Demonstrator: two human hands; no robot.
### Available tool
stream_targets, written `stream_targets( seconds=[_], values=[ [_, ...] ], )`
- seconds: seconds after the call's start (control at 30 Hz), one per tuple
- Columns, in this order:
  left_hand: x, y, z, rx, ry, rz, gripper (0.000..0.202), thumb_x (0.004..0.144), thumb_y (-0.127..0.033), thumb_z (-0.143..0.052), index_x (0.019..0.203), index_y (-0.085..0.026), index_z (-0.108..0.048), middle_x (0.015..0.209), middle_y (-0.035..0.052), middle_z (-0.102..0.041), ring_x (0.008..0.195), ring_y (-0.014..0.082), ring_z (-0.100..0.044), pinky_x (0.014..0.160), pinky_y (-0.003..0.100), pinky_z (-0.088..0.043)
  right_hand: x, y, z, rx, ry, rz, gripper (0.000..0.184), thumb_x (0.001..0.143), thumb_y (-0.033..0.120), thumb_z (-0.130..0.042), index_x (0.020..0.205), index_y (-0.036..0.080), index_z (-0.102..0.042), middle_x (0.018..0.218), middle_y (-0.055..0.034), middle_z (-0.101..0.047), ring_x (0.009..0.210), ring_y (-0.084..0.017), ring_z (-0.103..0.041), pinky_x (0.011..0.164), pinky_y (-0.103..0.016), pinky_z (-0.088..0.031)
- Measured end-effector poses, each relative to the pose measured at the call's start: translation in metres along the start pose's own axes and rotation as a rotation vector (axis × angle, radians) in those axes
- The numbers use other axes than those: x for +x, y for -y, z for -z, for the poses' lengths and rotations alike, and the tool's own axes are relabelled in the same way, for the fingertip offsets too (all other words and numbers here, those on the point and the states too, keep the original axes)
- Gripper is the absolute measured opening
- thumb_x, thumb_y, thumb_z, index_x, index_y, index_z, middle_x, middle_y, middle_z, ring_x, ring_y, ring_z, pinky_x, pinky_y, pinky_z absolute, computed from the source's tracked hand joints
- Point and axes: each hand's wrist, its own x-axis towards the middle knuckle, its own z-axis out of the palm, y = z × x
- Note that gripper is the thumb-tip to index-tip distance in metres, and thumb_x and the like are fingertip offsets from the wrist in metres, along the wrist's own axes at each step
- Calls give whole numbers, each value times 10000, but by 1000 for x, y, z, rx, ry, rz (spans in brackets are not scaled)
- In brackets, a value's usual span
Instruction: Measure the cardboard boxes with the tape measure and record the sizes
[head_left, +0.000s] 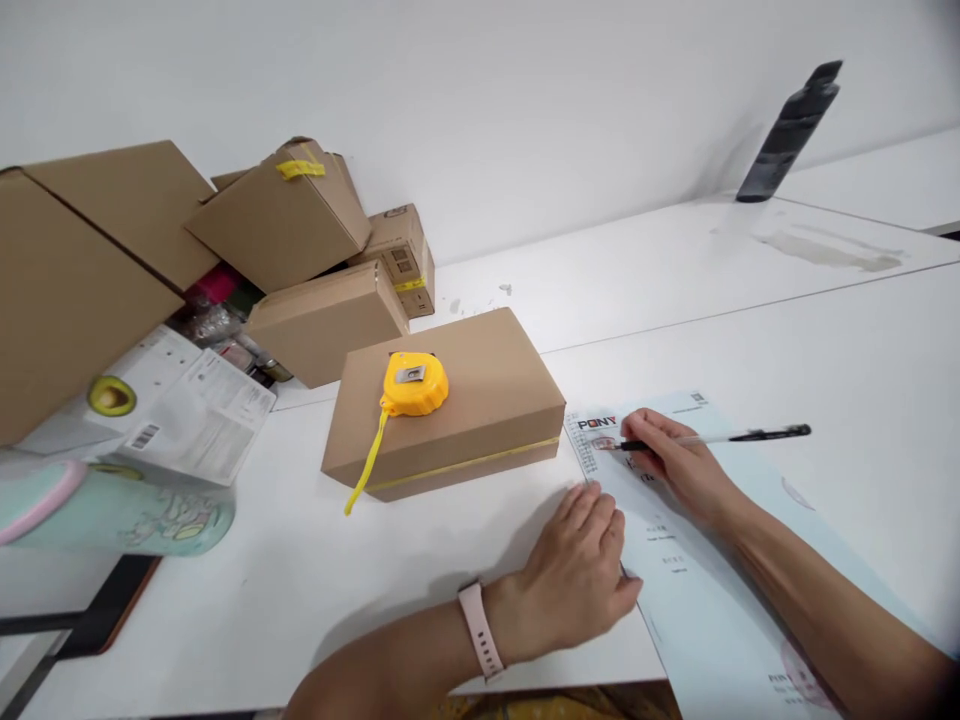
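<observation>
the right hand [679, 462] holds a whitish pen [709, 438], black at both ends.

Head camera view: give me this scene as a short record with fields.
Right hand: holds a pen over a pale blue sheet
Left hand: palm down at the sheet's left edge
Wristband: pink, on left wrist
Tape measure: yellow, on a closed cardboard box
Strap: yellow, hanging over the box's near edge
Far right: dark bottle
</observation>
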Motion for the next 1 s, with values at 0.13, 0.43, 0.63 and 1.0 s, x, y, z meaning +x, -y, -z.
stream_targets(
  seconds=[0.13,0.43,0.63,1.0],
  values=[
    [-1,3,-7,87,131,16,631,987,-467,-452,1361,38,-502,1438,250,-544,1411,356,-433,1211,459,-266,-5,0,-5,-38,183,-77,420,777,559,-771,983,207,-668,769,-23,-665,671,-157,-581,602,-287,-469],
    [-2,2,-4,220,108,-25,630,1013,-463,-353,1367,29,-525,1428,239,-561,1389,358,-457,1207,483,-202,-23,-17,-22,-281,17,-2,325,931,563,-576,901,239,-580,732,19,-553,604,-133,-481,545,-270,-432],
    [-5,2,-11,217,66,-19,639,1001,-449,-371,1367,52,-523,1421,254,-563,1376,358,-475,1215,450,-168,-24,-25,-29,-244,-118,38,315,842,517,-713,908,228,-605,827,-26,-646,695,-164,-580,617,-294,-496],
    [-7,1,-9,169,99,-3,619,990,-449,-408,1335,45,-550,1402,266,-568,1371,372,-469,1189,466,-224,-29,-25,-33,-536,-130,152,274,916,461,-603,782,251,-488,619,29,-502,547,-142,-461,511,-289,-400]
  ],
)
